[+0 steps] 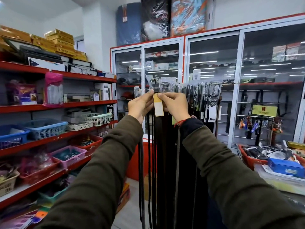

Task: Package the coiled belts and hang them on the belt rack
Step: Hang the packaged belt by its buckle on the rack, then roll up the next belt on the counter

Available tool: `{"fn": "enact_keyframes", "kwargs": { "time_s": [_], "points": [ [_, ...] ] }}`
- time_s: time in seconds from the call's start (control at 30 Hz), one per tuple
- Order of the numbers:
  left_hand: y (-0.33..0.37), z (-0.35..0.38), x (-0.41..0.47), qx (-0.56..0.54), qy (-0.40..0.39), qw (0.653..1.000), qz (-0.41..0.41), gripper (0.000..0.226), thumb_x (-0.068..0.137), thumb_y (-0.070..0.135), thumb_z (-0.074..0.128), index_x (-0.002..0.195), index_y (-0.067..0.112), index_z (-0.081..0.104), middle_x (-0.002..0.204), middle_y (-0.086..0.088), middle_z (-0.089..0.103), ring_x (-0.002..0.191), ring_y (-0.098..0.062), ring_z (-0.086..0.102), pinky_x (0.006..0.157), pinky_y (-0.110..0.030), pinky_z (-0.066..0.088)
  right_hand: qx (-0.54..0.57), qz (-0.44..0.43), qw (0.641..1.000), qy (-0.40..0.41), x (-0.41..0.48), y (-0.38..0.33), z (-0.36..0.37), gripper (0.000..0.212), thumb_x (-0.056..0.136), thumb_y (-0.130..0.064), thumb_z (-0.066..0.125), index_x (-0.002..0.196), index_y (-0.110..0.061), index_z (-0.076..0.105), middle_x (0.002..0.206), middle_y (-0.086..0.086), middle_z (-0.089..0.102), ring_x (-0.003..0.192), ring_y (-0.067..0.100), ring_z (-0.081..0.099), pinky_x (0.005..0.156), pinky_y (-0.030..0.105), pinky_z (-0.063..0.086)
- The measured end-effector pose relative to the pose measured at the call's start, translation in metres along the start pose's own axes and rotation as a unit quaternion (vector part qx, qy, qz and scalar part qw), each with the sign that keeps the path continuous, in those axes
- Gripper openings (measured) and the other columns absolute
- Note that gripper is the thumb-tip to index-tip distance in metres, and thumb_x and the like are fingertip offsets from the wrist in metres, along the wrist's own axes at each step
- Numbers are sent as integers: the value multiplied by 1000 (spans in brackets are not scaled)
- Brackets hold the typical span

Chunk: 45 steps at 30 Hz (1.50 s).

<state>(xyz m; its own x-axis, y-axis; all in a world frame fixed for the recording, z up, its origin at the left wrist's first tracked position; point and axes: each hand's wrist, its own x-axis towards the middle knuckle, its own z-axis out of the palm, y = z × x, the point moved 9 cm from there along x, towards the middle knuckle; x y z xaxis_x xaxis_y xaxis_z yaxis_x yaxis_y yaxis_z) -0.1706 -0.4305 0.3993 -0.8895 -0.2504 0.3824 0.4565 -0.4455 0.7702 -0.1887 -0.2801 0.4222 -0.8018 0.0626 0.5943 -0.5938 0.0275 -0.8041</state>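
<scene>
A dark belt [159, 146] hangs straight down in front of me, its buckle end in clear plastic at the top and a yellow-and-white tag [158, 106] below the buckle. My left hand [140, 104] and my right hand [175, 104] both pinch the belt's top by the tag, right at the near end of the belt rack's metal rod [216, 83]. Several other packaged belts [204, 91] hang along that rod to the right. Whether the held belt's hook sits on the rod is hidden by my fingers.
Red shelves [57, 106] with baskets and boxes run along the left. A glass-door cabinet [212, 71] stands behind the rack. At the right, a counter carries a red basket [252, 158] of packaged goods and a blue box [286, 167].
</scene>
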Motion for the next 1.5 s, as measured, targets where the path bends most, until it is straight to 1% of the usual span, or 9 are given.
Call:
{"fn": "enact_keyframes", "kwargs": {
  "time_s": [0.2, 0.3, 0.4, 0.6, 0.77, 0.9, 1.23, 1.33, 1.5],
  "points": [
    [-26, 5, 25, 32, -7, 999, -34, 13, 89, 11, 74, 98, 2, 72, 89, -9, 74, 63, -8, 74, 58, -18, 60, -62, 16, 997, 45, 17, 24, -10, 19, 85, -23, 75, 96, -7, 80, 94, 14, 79, 90, 29, 76, 84, 49, 62],
    [-34, 10, 41, 69, -9, 997, -20, 28, 92, 10, 70, 117, -3, 67, 88, -7, 72, 67, -10, 71, 63, -19, 62, -92, 26, 994, 51, 28, 37, -10, 20, 85, -19, 74, 99, -6, 78, 100, 15, 79, 95, 27, 75, 90, 49, 60],
    [-41, 6, 47, 134, 20, 990, 37, 35, 96, 12, 64, 129, -1, 61, 107, -12, 71, 93, -19, 70, 82, -28, 62, -109, 11, 993, 48, 18, 45, -12, 22, 89, -10, 65, 110, -5, 72, 107, 16, 76, 100, 26, 72, 93, 48, 59],
    [-50, 10, -16, 333, 35, 902, 272, 45, 100, 22, 52, 143, 11, 50, 148, -8, 50, 137, -20, 46, 117, -33, 35, -247, -138, 956, 78, -50, 43, -45, 32, 97, -14, 50, 128, -16, 60, 129, 5, 60, 117, 19, 60, 101, 33, 49],
    [-114, 30, -88, 419, -58, 860, 285, 46, 104, 23, 45, 149, 18, 41, 163, 3, 30, 155, -18, 15, 127, -39, 15, -417, -161, 892, 65, -122, 74, -94, 47, 99, -21, 47, 146, -18, 41, 159, 2, 34, 152, 22, 25, 124, 39, 28],
    [-174, 57, -148, 474, -126, 827, 274, 46, 104, 24, 44, 150, 22, 39, 165, 4, 26, 157, -19, 8, 128, -46, 5, -493, -111, 861, 52, -180, 108, -150, 52, 99, -20, 45, 149, -18, 37, 165, 3, 23, 157, 26, 11, 126, 51, 18],
    [-321, 132, -306, 484, -292, 801, 194, 45, 105, 25, 44, 150, 23, 41, 165, 2, 27, 157, -21, 8, 128, -45, 2, -611, 72, 788, 24, -331, 172, -319, 52, 97, -13, 45, 148, -18, 38, 162, 3, 32, 156, 28, 14, 126, 55, 12],
    [-363, 156, -352, 480, -355, 784, 166, 44, 105, 25, 44, 149, 23, 42, 164, 1, 30, 156, -22, 10, 128, -47, 4, -649, 140, 748, -13, -378, 190, -373, 56, 91, -8, 54, 145, -18, 42, 156, 4, 41, 154, 28, 22, 126, 54, 10],
    [-422, 194, -429, 452, -497, 731, 116, 51, 100, 37, 43, 147, 18, 46, 157, -2, 41, 153, -24, 23, 126, -49, 12, -664, 279, 691, -62, -443, 212, -468, 48, 86, -30, 67, 132, -24, 55, 139, 1, 59, 139, 22, 47, 121, 56, 19]
  ]
}}
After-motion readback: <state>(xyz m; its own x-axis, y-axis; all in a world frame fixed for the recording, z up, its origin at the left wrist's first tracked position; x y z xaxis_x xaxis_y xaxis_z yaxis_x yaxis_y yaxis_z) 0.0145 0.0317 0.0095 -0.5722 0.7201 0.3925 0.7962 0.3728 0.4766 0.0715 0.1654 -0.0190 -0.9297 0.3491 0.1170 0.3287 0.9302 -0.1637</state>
